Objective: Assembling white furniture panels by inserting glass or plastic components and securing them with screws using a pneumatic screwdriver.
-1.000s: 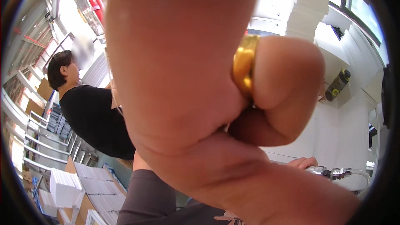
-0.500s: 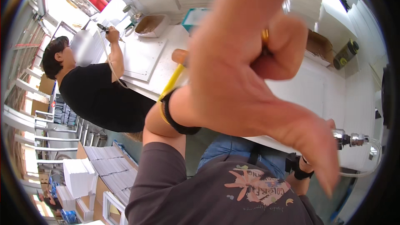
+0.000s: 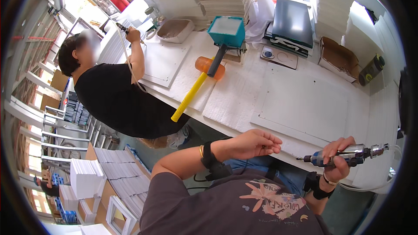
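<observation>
My right hand (image 3: 337,165) grips a silver and blue air screwdriver (image 3: 357,153), held level at the table's front edge with its bit pointing left. A clear hose runs from its right end. Just left of the bit, my left hand (image 3: 257,143) hovers before the table edge, fingers curled and drawn together. Something small and dark may be between them; I cannot make it out. Beyond both hands a flat white panel (image 3: 300,100) with small dark holes near its edges lies on white foam sheeting (image 3: 230,100). Neither hand touches the panel.
A mallet with an orange head and yellow handle (image 3: 189,98) lies left of the panel, beside a teal box (image 3: 226,30). Behind stand a phone (image 3: 278,58), dark stacked cases (image 3: 294,21) and a cardboard tray (image 3: 339,58). At left a co-worker (image 3: 117,95) holds another driver over a panel.
My left hand has dropped from close before the camera to the table's front edge, left of the screwdriver's bit. The panel and mallet now show fully. My right hand still holds the screwdriver.
</observation>
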